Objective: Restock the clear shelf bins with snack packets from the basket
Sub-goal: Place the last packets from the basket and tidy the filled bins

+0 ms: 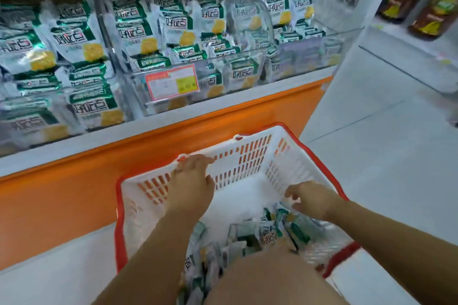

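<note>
The L hand [190, 181] is reaching across the basket [255, 140] & holding its far edge. Its fingers are lying over the top and its thumb is pressing the inside wall. The R hand [314, 200] is hanging inside the basket by the right wall, fingers loose & a bit bent, holding nothing. It is sitting just above the snack packets [270, 233] — maybe touching them, too blurry to tell. The snack packets are lying in a messy pile at the near end of the basket, & the far end is showing bare white bottom. The basket is white w/ a red rim, sitting just in front of the orange shelf base [86, 193]. Up on the shelf the clear bins [223, 56] are standing side by side, holding lots of green & white bin packets [74, 32]. A pink price tag [172, 82] is sticking on the front of the middle bin. Dark bottles [421, 0] are standing on another shelf, far right.
</note>
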The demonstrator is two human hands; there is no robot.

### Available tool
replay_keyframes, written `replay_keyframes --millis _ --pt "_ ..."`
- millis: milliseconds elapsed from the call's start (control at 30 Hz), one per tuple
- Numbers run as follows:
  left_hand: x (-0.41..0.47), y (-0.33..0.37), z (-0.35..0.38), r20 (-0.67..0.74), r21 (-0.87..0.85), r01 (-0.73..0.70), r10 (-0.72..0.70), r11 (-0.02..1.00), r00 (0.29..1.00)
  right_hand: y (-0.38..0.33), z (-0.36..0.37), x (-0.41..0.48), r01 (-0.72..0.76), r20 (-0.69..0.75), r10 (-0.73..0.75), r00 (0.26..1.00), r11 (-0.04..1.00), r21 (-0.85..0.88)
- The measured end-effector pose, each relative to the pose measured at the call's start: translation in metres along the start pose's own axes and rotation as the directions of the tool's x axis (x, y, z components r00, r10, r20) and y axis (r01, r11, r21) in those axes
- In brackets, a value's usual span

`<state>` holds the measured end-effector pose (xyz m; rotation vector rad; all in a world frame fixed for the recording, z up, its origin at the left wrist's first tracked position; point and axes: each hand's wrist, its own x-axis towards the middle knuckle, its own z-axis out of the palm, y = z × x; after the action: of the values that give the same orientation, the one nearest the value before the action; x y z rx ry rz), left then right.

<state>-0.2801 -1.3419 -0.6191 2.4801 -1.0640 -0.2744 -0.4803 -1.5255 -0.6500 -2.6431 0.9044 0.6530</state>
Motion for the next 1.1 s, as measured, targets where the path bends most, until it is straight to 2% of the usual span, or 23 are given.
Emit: replay_keyframes --millis 100,267,367,433,500,533,600,667,733,833,933,1100 --pt "0.008 -0.009 0.011 0.11 0.127 0.03 -0.044 0.991 0.993 0.007 0.026 0.004 -0.065 0.182 0.09 0.979 0.989 -0.136" --pt "0.015 -0.008 0.019 0.136 0.209 0.032 -0.062 0.977 0.989 0.002 0.065 0.015 -0.038 0.182 0.121 0.976 0.913 -0.407" --pt "0.017 -0.007 0.019 0.163 0.232 0.032 -0.072 0.972 0.984 0.002 0.071 0.016 -0.016 0.186 0.107 0.977 0.9 -0.436" --pt "0.016 -0.005 0.015 0.186 0.253 0.026 -0.075 0.967 0.98 -0.001 0.061 0.015 -0.041 0.205 0.104 0.973 0.956 -0.292" --pt "0.016 -0.003 0.009 0.193 0.245 0.035 -0.084 0.969 0.978 -0.004 0.036 0.01 -0.076 0.204 0.069 0.976 0.997 0.024" --pt "0.016 -0.001 0.005 0.2 0.207 0.045 -0.087 0.977 0.976 -0.005 0.02 0.006 -0.077 0.207 0.035 0.978 0.977 0.201" --pt "0.017 0.007 -0.006 0.27 0.044 0.067 -0.076 0.997 0.96 -0.01 -0.014 -0.009 -0.102 0.231 -0.023 0.973 0.85 0.517" --pt "0.018 0.018 -0.021 0.375 -0.104 0.055 -0.012 0.993 0.927 -0.02 -0.048 -0.028 -0.113 0.244 -0.083 0.966 0.715 0.69" --pt "0.017 0.032 -0.044 0.441 -0.199 0.015 0.076 0.98 0.894 -0.03 -0.075 -0.042 -0.091 0.211 -0.126 0.969 0.613 0.785" --pt "0.009 0.052 -0.084 0.461 -0.307 -0.119 0.257 0.944 0.849 -0.047 -0.109 -0.055 -0.085 0.176 -0.172 0.969 0.439 0.894" --pt "-0.004 0.061 -0.117 0.453 -0.435 -0.15 0.36 0.888 0.816 -0.069 -0.137 -0.071 -0.026 0.118 -0.244 0.963 0.351 0.936" --pt "-0.019 0.059 -0.152 0.277 -0.633 -0.09 0.334 0.769 0.901 -0.107 -0.171 -0.095 0.127 -0.045 -0.288 0.957 0.271 0.954"
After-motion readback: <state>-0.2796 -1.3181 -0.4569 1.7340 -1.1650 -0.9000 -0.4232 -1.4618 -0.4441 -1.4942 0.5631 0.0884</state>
